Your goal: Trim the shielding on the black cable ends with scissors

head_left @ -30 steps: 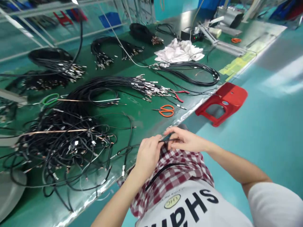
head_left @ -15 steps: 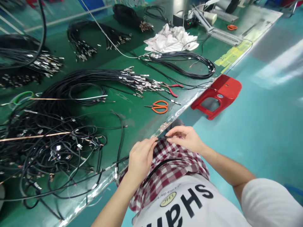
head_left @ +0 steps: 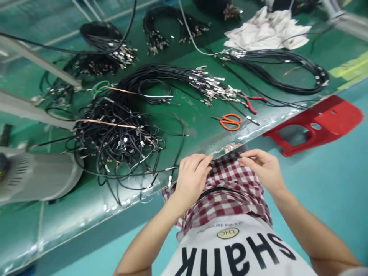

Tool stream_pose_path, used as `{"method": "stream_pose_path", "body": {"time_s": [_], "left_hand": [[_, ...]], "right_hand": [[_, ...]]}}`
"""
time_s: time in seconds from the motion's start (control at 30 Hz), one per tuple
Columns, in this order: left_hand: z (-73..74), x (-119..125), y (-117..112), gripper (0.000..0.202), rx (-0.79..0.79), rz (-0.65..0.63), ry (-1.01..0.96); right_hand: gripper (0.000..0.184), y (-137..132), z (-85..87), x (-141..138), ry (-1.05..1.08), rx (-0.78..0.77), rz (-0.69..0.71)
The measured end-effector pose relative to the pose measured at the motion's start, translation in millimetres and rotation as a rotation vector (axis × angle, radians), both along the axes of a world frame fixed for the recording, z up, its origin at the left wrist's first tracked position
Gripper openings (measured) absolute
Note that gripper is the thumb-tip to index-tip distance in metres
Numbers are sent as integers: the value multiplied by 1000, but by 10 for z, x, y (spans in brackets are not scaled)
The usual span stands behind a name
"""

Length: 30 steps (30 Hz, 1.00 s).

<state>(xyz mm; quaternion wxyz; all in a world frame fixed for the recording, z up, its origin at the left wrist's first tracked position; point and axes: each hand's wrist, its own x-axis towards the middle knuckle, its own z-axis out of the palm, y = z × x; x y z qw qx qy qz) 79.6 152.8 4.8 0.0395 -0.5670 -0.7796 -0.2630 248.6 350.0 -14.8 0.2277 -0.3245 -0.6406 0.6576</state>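
Observation:
My left hand (head_left: 193, 175) is closed on a thin black cable (head_left: 225, 158) at the table's front edge, above my lap. The cable stretches across to my right hand (head_left: 263, 168), which pinches it between thumb and fingertips. To the left of my left hand, a tangled heap of black cables (head_left: 115, 142) lies on the green table (head_left: 198, 130), with loose strands trailing toward the edge. Orange-handled scissors (head_left: 230, 122) lie beyond my hands. Red-handled pliers (head_left: 253, 103) rest beside the metal-tipped ends of a long cable bundle (head_left: 161, 73).
A red plastic stool (head_left: 324, 120) stands on the floor at right. White cloth (head_left: 267, 30) and a coiled cable bundle (head_left: 304, 86) lie at the back right. More bundles (head_left: 100, 38) sit at the back left. A grey machine (head_left: 46, 176) occupies the left side.
My hands have moved farther apart, with more cable showing between them. The view has swung left, bringing the grey machine into sight.

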Motion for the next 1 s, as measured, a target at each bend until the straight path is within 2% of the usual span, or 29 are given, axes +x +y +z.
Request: {"method": "stream_pose_path", "body": {"time_s": [0.17,0.23,0.33,0.43,0.5,0.57,0.63,0.7,0.77,0.87,0.93,1.0], "left_hand": [[-99,-368,-611,26,-58,292,-7],[-165,-467,-737,27,-104,314,-9],[-265,-543,-740,29,-141,256,-23],[-329,-565,-646,23,-77,183,-32],[-342,-558,-600,22,5,157,-26],[-339,-533,-580,25,58,139,-2],[-330,-494,-576,30,67,118,31],[-310,-450,-579,36,51,86,29],[-259,-413,-587,40,24,75,-36],[-109,-393,-624,48,-59,124,-194],[6,-408,-655,53,-125,166,-301],[92,-438,-674,50,-158,206,-410]], "right_hand": [[26,108,-261,-21,-65,-45,-23],[26,127,-309,-46,-64,-64,-10],[23,167,-319,-89,-84,-16,25],[18,228,-236,-95,-144,271,135],[15,251,-124,-78,-212,559,295],[20,229,15,-63,-303,774,498],[28,158,151,-75,-390,837,686],[33,62,253,-117,-439,757,838],[33,-21,303,-171,-441,652,914],[32,-68,288,-230,-356,652,834],[31,-58,248,-246,-273,745,754],[32,-45,213,-250,-223,853,729]]}}
